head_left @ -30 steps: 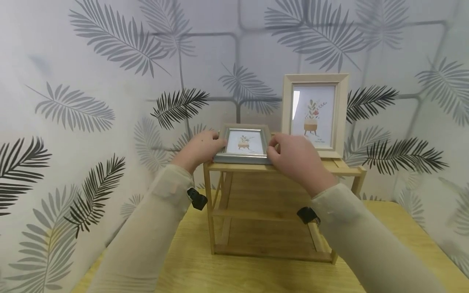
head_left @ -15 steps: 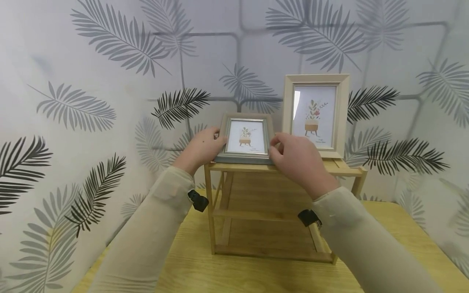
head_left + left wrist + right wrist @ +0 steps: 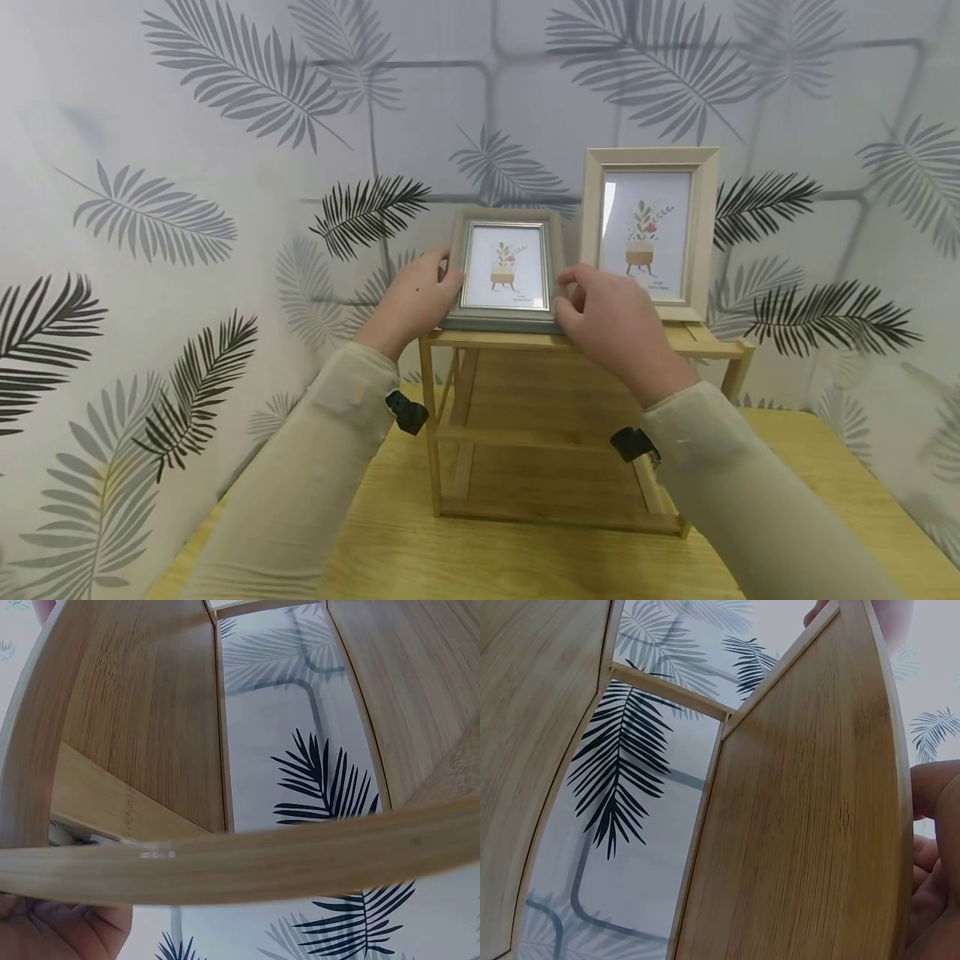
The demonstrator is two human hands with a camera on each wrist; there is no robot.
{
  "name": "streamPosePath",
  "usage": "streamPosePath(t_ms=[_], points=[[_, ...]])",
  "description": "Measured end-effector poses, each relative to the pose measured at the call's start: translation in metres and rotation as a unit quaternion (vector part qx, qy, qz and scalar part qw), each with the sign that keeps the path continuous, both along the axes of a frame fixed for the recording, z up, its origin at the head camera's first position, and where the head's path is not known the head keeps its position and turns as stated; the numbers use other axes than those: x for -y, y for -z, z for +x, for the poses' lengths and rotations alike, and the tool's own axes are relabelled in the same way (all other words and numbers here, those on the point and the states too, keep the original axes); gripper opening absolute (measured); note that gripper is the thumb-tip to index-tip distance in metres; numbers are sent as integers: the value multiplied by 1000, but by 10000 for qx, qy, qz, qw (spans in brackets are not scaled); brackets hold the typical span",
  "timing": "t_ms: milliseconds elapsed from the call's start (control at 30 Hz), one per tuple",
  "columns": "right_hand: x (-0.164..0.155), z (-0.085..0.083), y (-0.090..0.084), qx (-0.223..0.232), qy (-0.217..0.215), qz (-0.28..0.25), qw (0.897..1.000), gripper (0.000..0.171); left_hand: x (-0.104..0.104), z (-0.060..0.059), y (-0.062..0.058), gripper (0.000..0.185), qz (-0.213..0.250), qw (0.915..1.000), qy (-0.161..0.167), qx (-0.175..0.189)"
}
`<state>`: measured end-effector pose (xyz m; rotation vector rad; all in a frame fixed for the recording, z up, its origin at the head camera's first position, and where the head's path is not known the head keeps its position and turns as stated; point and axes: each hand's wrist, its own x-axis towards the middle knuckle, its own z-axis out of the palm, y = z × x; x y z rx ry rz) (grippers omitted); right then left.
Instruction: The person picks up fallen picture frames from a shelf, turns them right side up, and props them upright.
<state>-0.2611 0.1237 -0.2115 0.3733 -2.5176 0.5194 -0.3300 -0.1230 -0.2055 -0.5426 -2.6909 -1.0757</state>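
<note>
Nearest: pale sleeves (image 3: 315,467), dark wrist unit (image 3: 408,412) at each cuff. Beneath, yellowish wood-grain tabletop (image 3: 525,567), carrying a wooden rack (image 3: 525,437). Reaching over its front to the top shelf (image 3: 684,338). Grip, left hand (image 3: 420,292): thumb and fingers clamped on the left side of the smaller picture frame (image 3: 506,271). Grip, right hand (image 3: 615,321): thumb and index pinched on its right side, low down. Wrist views mostly full of rack boards, so little help on fingertip contact.

Holding low at both sides, probably to steady the tilt evenly and keep the glass uncovered. Leaning back, bottom edge near the shelf's front edge, at the left part; likely relying on both hands, though can't see behind it.

Tight margin leftward, near the shelf end. Rightward, only a narrow gap to the larger picture frame (image 3: 648,229), partly filled by fingers; that one standing near-upright, untouched as far as visible. More room upward and toward the front. Farthest: leaf-print wall (image 3: 420,117); clearance to it can't be judged.
</note>
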Motion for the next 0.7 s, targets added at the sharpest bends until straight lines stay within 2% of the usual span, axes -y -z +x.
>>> streamPosePath(t_ms=[200, 500, 700], points=[[1, 0, -1, -10, 23, 1, 10000, 39, 1, 0, 2, 63, 203, 9996, 74, -177], [2, -1, -4, 316, 104, -113, 9994, 57, 5, 1, 6, 63, 409, 9980, 274, -409], [2, -4, -4, 357, 185, -164, 9991, 60, 6, 2, 6, 62, 592, 9958, 374, -594]])
